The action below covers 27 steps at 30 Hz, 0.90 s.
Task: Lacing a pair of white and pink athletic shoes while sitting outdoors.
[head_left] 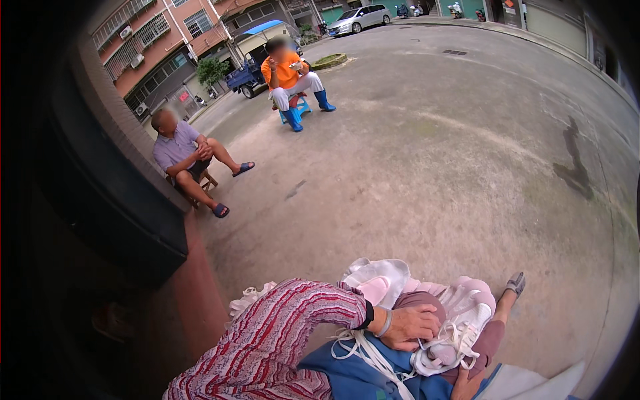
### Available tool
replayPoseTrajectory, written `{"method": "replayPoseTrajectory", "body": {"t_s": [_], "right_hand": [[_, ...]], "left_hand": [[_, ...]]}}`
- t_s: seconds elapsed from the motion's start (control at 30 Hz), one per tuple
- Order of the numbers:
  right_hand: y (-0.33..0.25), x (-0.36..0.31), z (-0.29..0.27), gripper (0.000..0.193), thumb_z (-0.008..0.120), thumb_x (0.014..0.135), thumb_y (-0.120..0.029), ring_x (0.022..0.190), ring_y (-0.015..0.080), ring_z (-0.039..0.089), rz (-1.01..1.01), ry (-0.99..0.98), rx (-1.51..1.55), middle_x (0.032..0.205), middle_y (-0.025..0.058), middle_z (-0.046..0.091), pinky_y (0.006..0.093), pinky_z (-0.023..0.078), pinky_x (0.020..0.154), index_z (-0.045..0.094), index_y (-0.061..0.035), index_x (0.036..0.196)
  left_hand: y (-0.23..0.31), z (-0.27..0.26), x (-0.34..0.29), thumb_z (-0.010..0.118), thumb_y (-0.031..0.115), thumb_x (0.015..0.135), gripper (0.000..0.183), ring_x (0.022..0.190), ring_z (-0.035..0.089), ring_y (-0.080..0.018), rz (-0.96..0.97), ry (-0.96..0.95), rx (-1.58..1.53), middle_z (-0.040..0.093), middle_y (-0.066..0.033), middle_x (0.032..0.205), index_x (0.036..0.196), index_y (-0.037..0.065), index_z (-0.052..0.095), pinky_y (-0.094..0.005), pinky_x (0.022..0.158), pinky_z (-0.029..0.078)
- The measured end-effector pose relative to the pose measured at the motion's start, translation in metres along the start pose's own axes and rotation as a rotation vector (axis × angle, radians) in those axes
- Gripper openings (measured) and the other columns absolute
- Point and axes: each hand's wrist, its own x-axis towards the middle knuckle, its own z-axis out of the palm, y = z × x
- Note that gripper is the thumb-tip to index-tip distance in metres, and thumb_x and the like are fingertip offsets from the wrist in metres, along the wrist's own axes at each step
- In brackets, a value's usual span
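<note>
1. The right hand [469, 385] is mostly lost to me: the lower edge cuts it off and the shoe [460, 331] sits over part of it, so I cannot tell how its fingers are set.
2. The left hand [410, 327] shows its back, the fingers bent and drawn close together; their tips are hard to see, and I cannot tell whether they pinch a lace.
3. The far pile of pale pieces [381, 279] is overlapped by a mauve trouser leg [420, 301], and I cannot count what is in it. Another pale bundle [250, 299], on the left, is half hidden behind the striped sleeve [280, 330].
4. The shoe lies at the lap, just right of the left hand, whose fingers reach its near left side; whether they touch it is unclear. The right hand is below it, on the near side.
5. Under the left hand spreads blue cloth [347, 367], with loose white laces [375, 360] trailing over it toward the near edge.
6. The shoe is white with pale pink parts, its toe rounded and turned near, slightly left. White laces cross its upper in a loose tangle.
7. Well apart, on the far left, two people sit on low seats, one in a light shirt [177, 145], one in an orange top [285, 72].
</note>
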Motion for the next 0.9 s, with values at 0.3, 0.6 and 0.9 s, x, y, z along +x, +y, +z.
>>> {"method": "replayPoseTrajectory", "body": {"t_s": [0.3, 0.6, 0.9], "right_hand": [[0.008, -0.001, 0.005, 0.075, 0.056, 0.087, -0.054, 0.122, 0.0433, 0.043, 0.032, 0.042, 0.002, 0.131, 0.0335, 0.045, 0.0436, 0.034, 0.102, 0.045, 0.0061, 0.131], [-0.042, -0.004, -0.008, 0.091, 0.058, 0.084, -0.058, 0.133, 0.0427, 0.029, 0.21, -0.017, 0.179, 0.142, 0.0315, 0.032, 0.0424, 0.021, 0.111, 0.03, 0.0104, 0.138], [-0.047, -0.004, -0.012, 0.09, 0.057, 0.084, -0.059, 0.133, 0.0437, 0.028, 0.233, -0.055, 0.22, 0.142, 0.0317, 0.032, 0.0426, 0.021, 0.111, 0.032, 0.0076, 0.138]], "left_hand": [[-0.001, 0.002, 0.0, 0.062, 0.015, 0.07, 0.029, 0.114, 0.049, -0.0303, 0.012, 0.014, 0.003, 0.055, -0.01, 0.106, 0.097, 0.006, 0.056, -0.0517, 0.105, 0.025], [-0.002, 0.003, -0.002, 0.064, 0.016, 0.069, 0.03, 0.114, 0.049, -0.0306, 0.015, 0.022, 0.001, 0.056, -0.0102, 0.106, 0.097, 0.006, 0.056, -0.0517, 0.105, 0.025], [-0.002, 0.003, -0.002, 0.064, 0.016, 0.069, 0.031, 0.114, 0.049, -0.0307, 0.025, 0.025, 0.013, 0.056, -0.0107, 0.107, 0.097, 0.006, 0.056, -0.0518, 0.105, 0.026]]}}
